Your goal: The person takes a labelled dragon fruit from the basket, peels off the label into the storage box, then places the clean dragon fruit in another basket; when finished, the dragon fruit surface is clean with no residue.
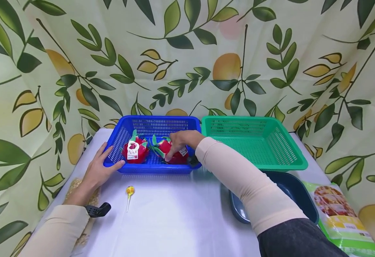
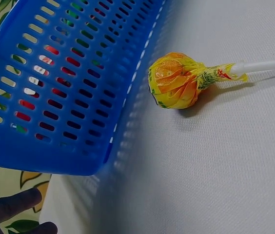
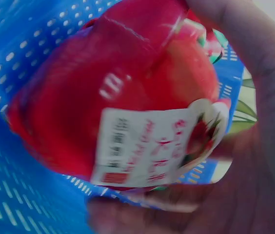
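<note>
My right hand reaches into the blue basket and grips a red dragon fruit with green-tipped scales. In the right wrist view the thumb lies over its top and the fingers curve beneath; a white printed label shows on its side. Left of it in the basket lies a second labelled dragon fruit. My left hand rests at the basket's front left corner, thumb at the front rim and fingers spread along the left side. On the table before the basket lies a yellow-orange wrapped lollipop with a white stick.
A green basket stands right beside the blue one. In front of it is a dark blue basin, partly behind my right arm. A green and white food bag lies at the right edge; a beige-filled bag lies under my left forearm.
</note>
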### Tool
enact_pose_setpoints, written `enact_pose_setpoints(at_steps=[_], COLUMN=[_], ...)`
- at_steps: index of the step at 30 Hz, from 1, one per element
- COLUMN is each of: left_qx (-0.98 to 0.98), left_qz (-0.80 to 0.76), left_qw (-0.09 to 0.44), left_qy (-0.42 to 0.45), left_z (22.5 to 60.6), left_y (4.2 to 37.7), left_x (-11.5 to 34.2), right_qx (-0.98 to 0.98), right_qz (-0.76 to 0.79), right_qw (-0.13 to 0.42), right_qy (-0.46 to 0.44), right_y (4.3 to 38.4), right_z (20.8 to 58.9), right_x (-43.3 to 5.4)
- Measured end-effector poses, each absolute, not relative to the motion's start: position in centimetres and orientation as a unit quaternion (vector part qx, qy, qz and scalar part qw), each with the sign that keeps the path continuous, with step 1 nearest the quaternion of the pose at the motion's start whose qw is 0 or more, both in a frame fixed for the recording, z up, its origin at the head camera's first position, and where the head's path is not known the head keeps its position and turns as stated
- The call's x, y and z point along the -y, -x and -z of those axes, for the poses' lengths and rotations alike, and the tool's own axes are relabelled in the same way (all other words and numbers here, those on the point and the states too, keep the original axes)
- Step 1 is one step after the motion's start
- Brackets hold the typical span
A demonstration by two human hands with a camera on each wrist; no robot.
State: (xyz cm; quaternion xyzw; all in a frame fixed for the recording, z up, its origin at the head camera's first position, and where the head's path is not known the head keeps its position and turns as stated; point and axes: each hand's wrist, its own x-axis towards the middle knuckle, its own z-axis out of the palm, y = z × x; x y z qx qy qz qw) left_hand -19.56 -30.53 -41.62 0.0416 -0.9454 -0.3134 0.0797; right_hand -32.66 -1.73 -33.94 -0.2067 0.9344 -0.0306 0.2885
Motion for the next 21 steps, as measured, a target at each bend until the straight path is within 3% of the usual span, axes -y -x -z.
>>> enact_pose_setpoints(at_steps=[4,10,21], left_qx=[0.945,0.945,0.944], left_qz=[0.315,0.315,0.317], left_qw=[0.080,0.079,0.082], left_qy=[-0.041,-0.042,-0.042], left_z=[41.6,41.6,41.8], left_y=[19.6,19.6,19.6], left_x=[30.5,30.5,30.4], right_qx=[-0.923,-0.928,-0.916], right_qz=[0.060,0.032,0.026], right_qw=[0.301,0.263,0.310], right_qy=[0.232,0.262,0.252], right_y=[33.1,34.3,33.8], right_z=[34.2,34.7,35.1], right_x=[1.3,0.5,0.8])
